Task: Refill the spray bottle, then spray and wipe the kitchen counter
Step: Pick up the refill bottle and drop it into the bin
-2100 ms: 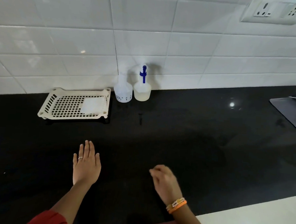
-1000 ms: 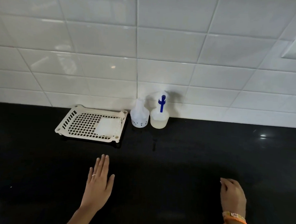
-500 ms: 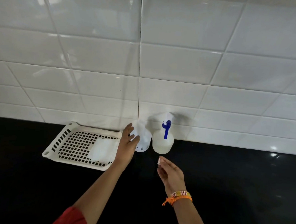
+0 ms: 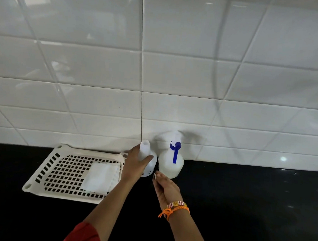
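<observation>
A person's left hand [image 4: 136, 165] is wrapped around a small white bottle [image 4: 146, 157], thumb across its front and fingers curled behind, gripping the shoulder just under the neck. The bottle stands upright on a black kitchen counter [image 4: 242, 198], its long axis vertical and its open, capless neck pointing straight up. The right hand [image 4: 164, 188] hovers just in front of the two bottles, fingers held loosely together and half curled, touching neither bottle; something small and pale shows at the fingertips (too small to identify). Orange and beaded bracelets [image 4: 176, 208] circle that wrist.

Just beside the held bottle, to its right, stands the spray bottle [image 4: 170, 162], also upright, translucent white with a blue trigger hanging down its front. Both bottles sit at the back of the counter against a white tiled wall [image 4: 175, 75]. Left of the hands lies a cream slotted plastic tray [image 4: 59, 170], flat on the counter, with a folded white cloth [image 4: 100, 178] resting in its right part.
</observation>
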`<state>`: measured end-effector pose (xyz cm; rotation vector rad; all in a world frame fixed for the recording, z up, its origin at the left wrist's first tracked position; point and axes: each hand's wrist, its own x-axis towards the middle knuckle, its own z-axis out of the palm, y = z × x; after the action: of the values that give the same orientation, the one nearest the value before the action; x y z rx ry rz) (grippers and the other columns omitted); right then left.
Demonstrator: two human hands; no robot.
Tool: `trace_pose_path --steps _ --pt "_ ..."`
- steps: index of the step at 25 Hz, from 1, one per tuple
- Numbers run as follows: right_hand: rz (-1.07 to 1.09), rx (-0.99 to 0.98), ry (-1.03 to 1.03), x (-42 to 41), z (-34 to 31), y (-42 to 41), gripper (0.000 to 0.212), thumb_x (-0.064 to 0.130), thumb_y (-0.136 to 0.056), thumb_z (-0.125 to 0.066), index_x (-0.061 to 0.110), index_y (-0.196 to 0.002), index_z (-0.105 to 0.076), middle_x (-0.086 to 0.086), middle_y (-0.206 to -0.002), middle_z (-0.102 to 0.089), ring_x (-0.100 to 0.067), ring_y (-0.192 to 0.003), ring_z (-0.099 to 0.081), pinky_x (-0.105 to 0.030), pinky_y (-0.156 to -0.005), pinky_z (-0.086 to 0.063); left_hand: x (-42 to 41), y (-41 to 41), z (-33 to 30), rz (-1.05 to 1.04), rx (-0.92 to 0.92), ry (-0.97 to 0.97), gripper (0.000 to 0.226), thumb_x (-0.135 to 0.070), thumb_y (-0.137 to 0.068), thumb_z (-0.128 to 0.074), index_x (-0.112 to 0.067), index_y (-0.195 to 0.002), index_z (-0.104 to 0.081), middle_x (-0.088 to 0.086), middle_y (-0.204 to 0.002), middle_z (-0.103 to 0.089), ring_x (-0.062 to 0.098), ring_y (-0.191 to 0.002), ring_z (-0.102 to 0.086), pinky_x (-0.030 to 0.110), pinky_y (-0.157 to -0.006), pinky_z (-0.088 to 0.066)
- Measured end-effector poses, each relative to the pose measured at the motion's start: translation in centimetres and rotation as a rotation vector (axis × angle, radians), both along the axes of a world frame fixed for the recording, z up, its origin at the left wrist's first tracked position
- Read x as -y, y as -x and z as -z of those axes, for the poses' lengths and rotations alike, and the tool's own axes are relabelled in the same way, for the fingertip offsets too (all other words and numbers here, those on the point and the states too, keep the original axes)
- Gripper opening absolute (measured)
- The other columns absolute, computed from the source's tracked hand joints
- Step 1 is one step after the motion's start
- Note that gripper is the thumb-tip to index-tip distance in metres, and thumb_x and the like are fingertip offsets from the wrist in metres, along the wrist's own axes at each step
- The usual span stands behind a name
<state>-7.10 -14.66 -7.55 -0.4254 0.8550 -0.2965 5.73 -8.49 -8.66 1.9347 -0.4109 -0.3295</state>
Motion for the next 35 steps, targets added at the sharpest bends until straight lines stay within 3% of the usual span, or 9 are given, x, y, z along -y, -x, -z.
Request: trace_pose_path --steps 3,8,13,19,25,31,35 --pt "-0.002 -0.014 0.002 -0.6 0.3 1.0 0.012 -0.008 -0.083 -0.061 -0.002 -0.087 -0.07 -0.015 -0.084 -0.074 -0.024 -0.085 -0.068 -0.029 -0.064 -0.061 -1.4 1.3 -0.3 0.025 -0.009 -0.015 0.058 -0.037 -0.079 -0.069 -0.03 -0.132 -0.046 -0.01 -0.124 -0.054 0.014 -0.114 -0.051 0.033 -0.09 -0.041" --pt "0.011 -0.129 -0.012 -3.1 -0.1 5.7 0.01 -0.006 -0.08 -0.065 0.0 -0.085 -0.072 -0.016 -0.091 -0.073 -0.024 -0.087 -0.067 -0.031 -0.068 -0.055 -6.7 6.7 -2.5 0.023 -0.017 0.021 0.052 -0.04 -0.078 -0.069 -0.037 -0.126 -0.048 -0.023 -0.108 -0.053 0.006 -0.104 -0.05 0.028 -0.085 -0.037" --pt "0.026 -0.11 0.015 -7.8 -1.6 11.7 0.013 -0.01 -0.081 -0.061 -0.003 -0.089 -0.069 -0.018 -0.095 -0.069 -0.024 -0.089 -0.065 -0.033 -0.085 -0.051 -15.0 13.4 -4.2 0.075 -0.073 0.062 0.045 -0.039 -0.078 -0.07 -0.04 -0.119 -0.053 -0.018 -0.11 -0.061 0.004 -0.105 -0.056 0.026 -0.085 -0.045" --pt "-0.146 -0.169 0.084 -14.1 -1.9 14.3 0.01 0.001 -0.081 -0.068 0.003 -0.089 -0.073 -0.01 -0.083 -0.076 -0.017 -0.075 -0.069 -0.023 -0.051 -0.058 -22.7 17.3 -4.6 0.026 -0.109 0.054 0.052 -0.039 -0.077 -0.072 -0.036 -0.125 -0.052 -0.015 -0.115 -0.061 0.006 -0.108 -0.056 0.024 -0.087 -0.044" --pt "-0.349 -0.061 0.169 -20.7 -2.1 14.3 0.013 -0.004 -0.082 -0.065 0.003 -0.09 -0.073 -0.013 -0.092 -0.075 -0.02 -0.085 -0.07 -0.021 -0.056 -0.058 -30.3 21.5 -5.3 -0.12 -0.098 0.08 0.051 -0.041 -0.076 -0.072 -0.04 -0.123 -0.051 -0.021 -0.112 -0.06 0.0 -0.107 -0.054 0.013 -0.077 -0.041" --pt "-0.737 -0.025 0.241 -28.9 -1.6 15.1 0.019 -0.006 -0.081 -0.064 0.006 -0.093 -0.072 -0.009 -0.087 -0.076 -0.016 -0.082 -0.071 -0.019 -0.057 -0.057 -41.9 27.9 -5.8 -0.471 -0.058 0.165 0.037 -0.044 -0.074 -0.072 -0.053 -0.106 -0.056 -0.023 -0.106 -0.065 -0.004 -0.099 -0.059 0.022 -0.078 -0.049" --pt "-0.917 0.026 0.235 -36.6 -0.2 16.8 0.02 -0.006 -0.081 -0.063 0.008 -0.092 -0.073 -0.006 -0.081 -0.075 -0.014 -0.074 -0.071 -0.019 -0.057 -0.057 -50.4 34.1 -5.2 -0.692 -0.073 0.171 0.039 -0.044 -0.069 -0.072 -0.046 -0.106 -0.061 -0.017 -0.106 -0.068 0.001 -0.097 -0.063 0.03 -0.08 -0.054"
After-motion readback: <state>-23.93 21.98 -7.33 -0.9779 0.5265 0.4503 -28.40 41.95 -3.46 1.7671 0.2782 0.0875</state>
